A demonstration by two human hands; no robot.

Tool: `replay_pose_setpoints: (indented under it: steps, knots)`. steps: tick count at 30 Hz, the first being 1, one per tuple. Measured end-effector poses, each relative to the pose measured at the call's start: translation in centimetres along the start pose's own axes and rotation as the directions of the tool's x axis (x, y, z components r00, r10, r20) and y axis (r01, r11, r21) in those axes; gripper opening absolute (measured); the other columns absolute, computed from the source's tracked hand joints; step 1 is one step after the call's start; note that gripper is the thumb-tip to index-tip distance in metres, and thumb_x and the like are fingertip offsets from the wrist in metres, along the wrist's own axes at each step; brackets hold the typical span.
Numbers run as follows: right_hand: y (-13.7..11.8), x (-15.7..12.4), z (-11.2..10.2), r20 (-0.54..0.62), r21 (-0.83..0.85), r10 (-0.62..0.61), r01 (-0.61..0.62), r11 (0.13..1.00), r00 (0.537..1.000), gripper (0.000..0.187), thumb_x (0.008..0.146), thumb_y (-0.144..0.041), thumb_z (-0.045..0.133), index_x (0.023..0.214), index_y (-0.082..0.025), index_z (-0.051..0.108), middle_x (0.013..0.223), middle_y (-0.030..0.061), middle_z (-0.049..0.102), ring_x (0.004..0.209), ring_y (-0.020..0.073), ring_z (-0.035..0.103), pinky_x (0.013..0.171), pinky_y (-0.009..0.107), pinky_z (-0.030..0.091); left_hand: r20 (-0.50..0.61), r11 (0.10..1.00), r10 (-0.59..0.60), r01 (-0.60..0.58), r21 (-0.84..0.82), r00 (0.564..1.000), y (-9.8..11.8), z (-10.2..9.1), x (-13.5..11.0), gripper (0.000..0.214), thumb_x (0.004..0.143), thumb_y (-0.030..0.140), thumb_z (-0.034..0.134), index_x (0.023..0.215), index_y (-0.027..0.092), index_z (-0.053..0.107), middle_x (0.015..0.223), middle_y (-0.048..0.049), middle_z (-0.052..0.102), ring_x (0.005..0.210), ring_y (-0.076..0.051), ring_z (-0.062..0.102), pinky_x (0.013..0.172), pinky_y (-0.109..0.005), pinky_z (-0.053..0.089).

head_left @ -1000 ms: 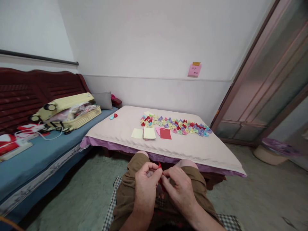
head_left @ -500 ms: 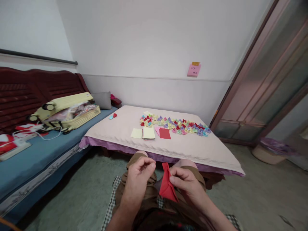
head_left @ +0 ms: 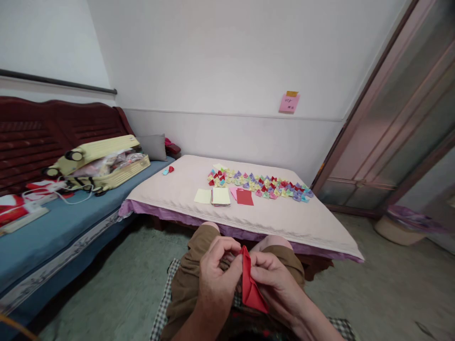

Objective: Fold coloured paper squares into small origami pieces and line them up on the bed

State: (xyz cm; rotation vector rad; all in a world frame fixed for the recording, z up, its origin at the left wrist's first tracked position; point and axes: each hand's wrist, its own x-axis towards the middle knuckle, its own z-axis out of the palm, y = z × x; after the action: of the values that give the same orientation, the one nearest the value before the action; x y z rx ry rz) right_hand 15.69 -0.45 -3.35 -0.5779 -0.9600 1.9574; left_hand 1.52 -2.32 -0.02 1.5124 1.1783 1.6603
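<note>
Above my lap is a folded piece of red paper (head_left: pixel 250 290), long and narrow with creased flaps. My left hand (head_left: pixel 219 274) pinches its upper left edge between thumb and fingers. From the other side, my right hand (head_left: pixel 272 279) grips the paper's right edge, thumb on top. On the table ahead lie a stack of pale yellow paper sheets (head_left: pixel 221 196), a loose yellow sheet (head_left: pixel 203 196) and red sheets (head_left: pixel 245 197) partly over pink ones. Behind them spreads a cluster of small folded paper pieces (head_left: pixel 261 182) in many colours.
The cloth-covered table (head_left: pixel 170 194) stands right before my knees. At its far left lie small blue and red pieces (head_left: pixel 171 169). An open yellow suitcase (head_left: pixel 106 161) rests on the blue-covered bench (head_left: pixel 106 208) at left. A lined bin (head_left: pixel 401 229) stands at right.
My left hand has moved right and taken hold of the red paper's upper edge, having been apart from it. The paper now stands narrower and more upright between both hands.
</note>
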Motion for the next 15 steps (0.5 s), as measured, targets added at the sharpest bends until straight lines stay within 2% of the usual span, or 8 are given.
replay_pose_setpoints:
  steps: [4,8,11,15]
  knots:
    - [-0.29,-0.07,0.29,-0.026,-0.031,0.006,-0.007,0.999,1.000,0.024,0.063,-0.029,0.082,0.065,-0.015,0.063,0.058,-0.0024,0.054,0.056,0.0124,0.052,0.058,0.024,0.039,-0.013,0.990,0.136,-0.135,0.046,0.991,-0.08,0.09,-0.16,0.015,0.076,0.010,0.056,0.074,0.020,0.066,0.078,-0.0023,0.068,0.076,-0.017,0.063,0.071,-0.025,0.048]
    - [-0.49,-0.08,0.28,-0.034,-0.023,0.012,-0.013,1.000,0.999,0.026,0.061,-0.031,0.083,0.064,-0.015,0.063,0.059,-0.0018,0.056,0.054,0.0105,0.049,0.056,0.023,0.038,0.015,0.980,0.184,-0.184,0.076,0.983,0.10,0.02,-0.23,0.014,0.077,0.011,0.059,0.074,0.021,0.069,0.081,-0.0039,0.070,0.077,-0.017,0.065,0.073,-0.026,0.049]
    - [-0.53,-0.11,0.18,-0.032,-0.012,0.014,-0.014,1.000,0.999,0.024,0.061,-0.029,0.082,0.064,-0.015,0.063,0.060,-0.0012,0.057,0.056,0.0113,0.051,0.057,0.023,0.039,0.037,0.990,0.131,-0.132,0.040,0.991,0.24,-0.11,-0.15,0.014,0.075,0.010,0.059,0.071,0.020,0.069,0.082,-0.0044,0.069,0.078,-0.018,0.065,0.074,-0.026,0.049]
    - [-0.40,-0.11,-0.03,-0.043,-0.069,-0.010,0.007,0.998,0.999,0.026,0.061,-0.031,0.083,0.062,-0.015,0.062,0.059,-0.0009,0.057,0.056,0.0127,0.052,0.058,0.025,0.041,0.029,0.997,-0.036,0.038,-0.062,0.999,0.20,-0.19,0.13,0.010,0.074,0.012,0.059,0.069,0.018,0.065,0.083,-0.0048,0.068,0.081,-0.018,0.064,0.073,-0.026,0.049]
